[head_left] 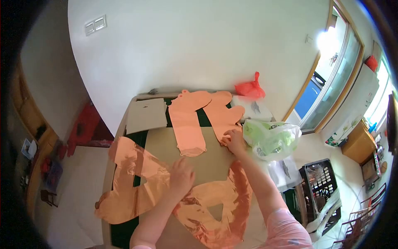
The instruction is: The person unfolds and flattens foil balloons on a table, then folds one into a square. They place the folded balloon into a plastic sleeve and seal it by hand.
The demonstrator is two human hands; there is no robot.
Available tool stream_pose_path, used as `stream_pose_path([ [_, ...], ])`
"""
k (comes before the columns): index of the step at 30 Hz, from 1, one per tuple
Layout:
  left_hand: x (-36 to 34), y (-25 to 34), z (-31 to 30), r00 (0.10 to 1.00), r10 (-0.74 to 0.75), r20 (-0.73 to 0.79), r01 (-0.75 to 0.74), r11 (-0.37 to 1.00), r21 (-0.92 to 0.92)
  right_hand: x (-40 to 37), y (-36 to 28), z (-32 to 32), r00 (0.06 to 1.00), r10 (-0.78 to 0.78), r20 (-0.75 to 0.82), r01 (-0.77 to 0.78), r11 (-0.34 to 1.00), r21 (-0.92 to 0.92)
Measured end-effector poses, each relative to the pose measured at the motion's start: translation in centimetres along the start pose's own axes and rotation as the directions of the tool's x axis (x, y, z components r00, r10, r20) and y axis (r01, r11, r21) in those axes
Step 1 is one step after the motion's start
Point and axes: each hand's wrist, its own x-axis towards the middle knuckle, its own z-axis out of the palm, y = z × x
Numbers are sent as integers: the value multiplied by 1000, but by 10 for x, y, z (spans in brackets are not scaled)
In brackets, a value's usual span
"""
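Several rose-gold foil balloons lie flat on the table. My right hand (234,141) pinches the lower end of the upper right foil balloon (219,114). Just left of it is another matte pink-gold foil balloon (187,128) with small tabs along its edges. My left hand (181,173), fingers loosely extended, rests low over the cardboard between the shinier balloons and appears to hold nothing. To its left spreads a large angular foil balloon (126,189). Below and between my forearms sits a crinkled foil balloon (203,199) with a triangular gap.
Cardboard (215,168) covers part of the dark green table top. A grey-white board (146,115) lies at the back left. A green-and-white plastic bag (271,139) and a red bag (251,86) are on the right. Beside the table stands a black crate (321,178). A white wall rises behind.
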Motion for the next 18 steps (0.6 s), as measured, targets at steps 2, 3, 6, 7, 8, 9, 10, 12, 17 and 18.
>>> stream_pose_path([
  [2,19,3,24,995,86,41,-86,996,-9,18,12,11,997,-16,-75,12,998,-54],
  [3,29,4,35,990,121,72,-120,993,-20,23,18,17,994,-22,-107,13,997,-81],
  [6,57,5,79,967,226,114,-226,974,-15,34,22,17,999,12,-38,-13,999,-35],
  [7,67,6,94,957,264,119,-264,964,-12,37,27,17,1000,12,-14,-12,1000,-2],
  [8,80,7,108,940,311,140,-318,948,29,42,32,16,1000,9,7,-9,1000,29],
  [9,94,9,121,921,357,159,-371,926,69,46,36,13,1000,5,27,-6,998,58],
  [10,108,14,128,898,403,177,-425,899,109,50,33,6,1000,5,-29,-5,1000,-2],
  [12,126,29,130,904,400,152,-394,917,-72,55,20,-22,996,14,-83,-10,999,41],
  [17,148,64,141,921,201,333,-183,980,-83,60,3,-68,998,37,51,-34,997,-67],
  [18,154,64,149,912,180,368,-177,983,-41,55,-2,-74,988,80,135,-60,988,-142],
])
